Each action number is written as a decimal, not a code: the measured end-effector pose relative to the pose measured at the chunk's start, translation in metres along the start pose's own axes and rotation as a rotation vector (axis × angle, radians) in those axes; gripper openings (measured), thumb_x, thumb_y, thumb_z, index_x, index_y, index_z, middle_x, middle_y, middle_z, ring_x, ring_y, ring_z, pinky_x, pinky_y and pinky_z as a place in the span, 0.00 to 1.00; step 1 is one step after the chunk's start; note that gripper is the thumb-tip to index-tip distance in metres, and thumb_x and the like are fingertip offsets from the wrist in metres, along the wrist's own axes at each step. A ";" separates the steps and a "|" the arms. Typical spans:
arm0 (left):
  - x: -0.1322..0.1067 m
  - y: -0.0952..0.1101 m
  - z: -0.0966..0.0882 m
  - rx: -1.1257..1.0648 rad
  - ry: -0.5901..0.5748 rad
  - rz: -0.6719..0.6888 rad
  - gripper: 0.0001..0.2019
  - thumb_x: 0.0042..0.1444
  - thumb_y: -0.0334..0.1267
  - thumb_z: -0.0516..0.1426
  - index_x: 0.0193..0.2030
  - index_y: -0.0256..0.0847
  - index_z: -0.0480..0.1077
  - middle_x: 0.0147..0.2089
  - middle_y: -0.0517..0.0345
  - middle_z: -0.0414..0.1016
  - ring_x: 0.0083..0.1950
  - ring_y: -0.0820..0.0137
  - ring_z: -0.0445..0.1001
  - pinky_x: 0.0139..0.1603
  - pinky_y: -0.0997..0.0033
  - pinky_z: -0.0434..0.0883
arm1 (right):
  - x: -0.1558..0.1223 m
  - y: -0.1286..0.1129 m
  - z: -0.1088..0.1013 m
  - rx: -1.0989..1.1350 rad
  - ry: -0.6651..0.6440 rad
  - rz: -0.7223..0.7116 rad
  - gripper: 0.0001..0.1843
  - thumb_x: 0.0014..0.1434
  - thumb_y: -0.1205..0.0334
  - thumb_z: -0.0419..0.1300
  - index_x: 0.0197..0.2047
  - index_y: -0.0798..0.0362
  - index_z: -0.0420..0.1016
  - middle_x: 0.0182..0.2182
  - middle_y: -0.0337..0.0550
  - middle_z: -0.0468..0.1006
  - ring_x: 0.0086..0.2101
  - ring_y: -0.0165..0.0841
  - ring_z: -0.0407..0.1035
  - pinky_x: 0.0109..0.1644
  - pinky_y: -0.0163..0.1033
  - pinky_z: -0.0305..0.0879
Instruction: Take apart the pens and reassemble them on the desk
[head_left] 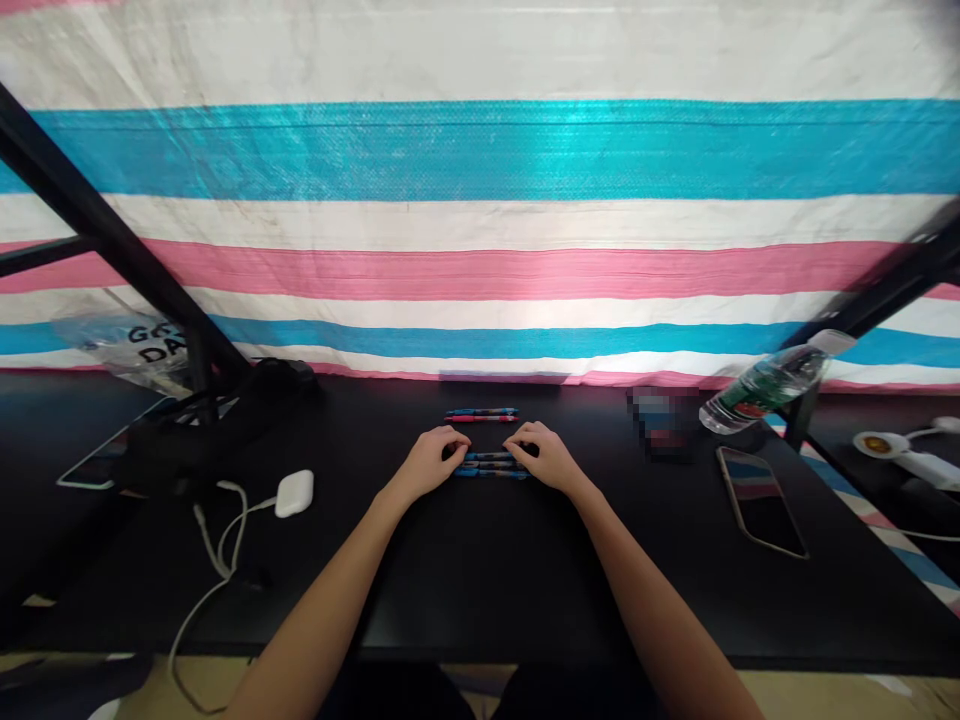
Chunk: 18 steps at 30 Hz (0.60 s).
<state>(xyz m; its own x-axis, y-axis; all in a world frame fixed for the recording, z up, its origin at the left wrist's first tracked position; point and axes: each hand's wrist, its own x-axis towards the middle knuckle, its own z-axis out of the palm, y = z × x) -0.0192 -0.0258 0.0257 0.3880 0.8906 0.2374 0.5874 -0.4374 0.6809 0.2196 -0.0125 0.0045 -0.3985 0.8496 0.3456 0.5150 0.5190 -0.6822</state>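
Several pens lie sideways on the black table in front of me. Near my hands is a small row of blue pens (491, 473), set close together one below another. My left hand (436, 458) is closed in a pinch at the left end of the uppermost blue pen (489, 456) of this row. At that pen's right end, my right hand (544, 456) pinches with thumb and forefinger. The fingers cover both of its ends. Just beyond my hands, a blue pen (481, 411) and a red pen (481, 419) lie side by side.
To the right are a phone (763, 502), a tilted water bottle (765, 388) and a blurred-out patch. On the left lie a white earphone case (295, 494), white cables (225, 560), a black bag (176, 445) and another phone (101, 465). Striped sheeting (480, 270) hangs behind.
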 end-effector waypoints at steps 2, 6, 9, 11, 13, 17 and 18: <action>0.000 0.001 0.001 0.009 0.018 -0.012 0.11 0.59 0.37 0.51 0.39 0.41 0.75 0.37 0.54 0.76 0.38 0.67 0.73 0.41 0.69 0.68 | 0.000 0.000 0.000 0.002 0.004 0.010 0.12 0.60 0.57 0.55 0.33 0.50 0.78 0.29 0.44 0.75 0.33 0.35 0.66 0.39 0.41 0.61; 0.001 0.001 0.003 0.032 0.090 -0.029 0.11 0.59 0.35 0.51 0.38 0.40 0.75 0.37 0.54 0.75 0.37 0.68 0.73 0.41 0.69 0.69 | 0.003 -0.004 -0.002 0.122 0.118 0.086 0.11 0.59 0.56 0.55 0.34 0.52 0.76 0.28 0.43 0.73 0.30 0.33 0.66 0.34 0.38 0.61; 0.001 -0.002 0.004 0.040 0.167 -0.023 0.09 0.57 0.32 0.52 0.37 0.40 0.74 0.36 0.55 0.75 0.37 0.68 0.73 0.40 0.70 0.69 | 0.006 -0.029 -0.013 0.411 0.205 0.153 0.11 0.58 0.54 0.58 0.36 0.53 0.73 0.29 0.41 0.73 0.30 0.32 0.67 0.35 0.38 0.63; 0.002 -0.004 0.003 0.057 0.194 -0.028 0.09 0.57 0.31 0.52 0.36 0.39 0.74 0.35 0.55 0.75 0.37 0.69 0.73 0.40 0.70 0.68 | 0.007 -0.064 -0.027 0.623 0.177 0.087 0.10 0.58 0.53 0.59 0.36 0.52 0.71 0.28 0.40 0.71 0.30 0.31 0.66 0.35 0.37 0.63; 0.002 -0.006 0.002 0.078 0.210 -0.039 0.09 0.56 0.30 0.52 0.36 0.39 0.74 0.34 0.55 0.74 0.35 0.69 0.72 0.39 0.70 0.68 | 0.004 -0.111 -0.047 0.776 0.091 -0.056 0.10 0.58 0.53 0.59 0.34 0.51 0.72 0.28 0.40 0.71 0.29 0.31 0.66 0.35 0.38 0.64; 0.004 -0.011 0.002 0.101 0.286 -0.069 0.09 0.56 0.29 0.52 0.36 0.39 0.74 0.33 0.55 0.73 0.32 0.71 0.70 0.37 0.71 0.68 | -0.018 -0.191 -0.091 0.973 -0.082 -0.265 0.13 0.52 0.45 0.61 0.35 0.44 0.75 0.25 0.43 0.73 0.30 0.37 0.69 0.32 0.40 0.66; 0.004 -0.013 0.002 0.104 0.309 -0.077 0.09 0.56 0.29 0.51 0.37 0.39 0.74 0.33 0.56 0.72 0.31 0.71 0.70 0.36 0.71 0.68 | -0.031 -0.198 -0.097 0.970 -0.117 -0.251 0.14 0.47 0.44 0.63 0.37 0.40 0.76 0.23 0.44 0.73 0.31 0.40 0.70 0.30 0.42 0.67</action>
<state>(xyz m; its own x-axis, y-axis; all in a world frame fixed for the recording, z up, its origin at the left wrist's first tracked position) -0.0236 -0.0167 0.0162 0.1147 0.9103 0.3978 0.6824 -0.3632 0.6343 0.2036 -0.1324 0.1919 -0.5093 0.6846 0.5215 -0.4135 0.3368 -0.8459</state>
